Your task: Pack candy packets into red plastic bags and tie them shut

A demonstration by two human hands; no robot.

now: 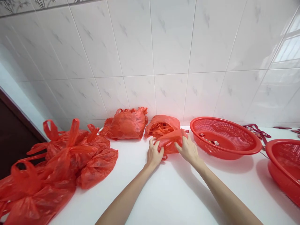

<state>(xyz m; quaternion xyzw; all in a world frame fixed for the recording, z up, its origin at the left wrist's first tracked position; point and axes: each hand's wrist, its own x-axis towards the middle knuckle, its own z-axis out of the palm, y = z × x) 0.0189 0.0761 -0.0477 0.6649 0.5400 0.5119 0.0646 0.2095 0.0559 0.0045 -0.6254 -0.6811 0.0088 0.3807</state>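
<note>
A thin red plastic bag (170,142) is stretched between my two hands just above the white table. My left hand (155,153) grips its left edge with thumb and fingers bent round the film. At its right side my right hand (187,149) pinches the bag in the same way. Right behind it lies an open red bag (165,122) stuffed with crumpled red plastic bags. The lower edge of the held bag hangs close to the tabletop, and I cannot tell whether it touches.
A full red bag (126,123) sits against the tiled wall. Several knotted, filled red bags (58,168) crowd the left. On the right stand a red plastic basket (225,153) with a few small items inside and a second red basket (281,167). Dark red cords (260,130) lie behind them.
</note>
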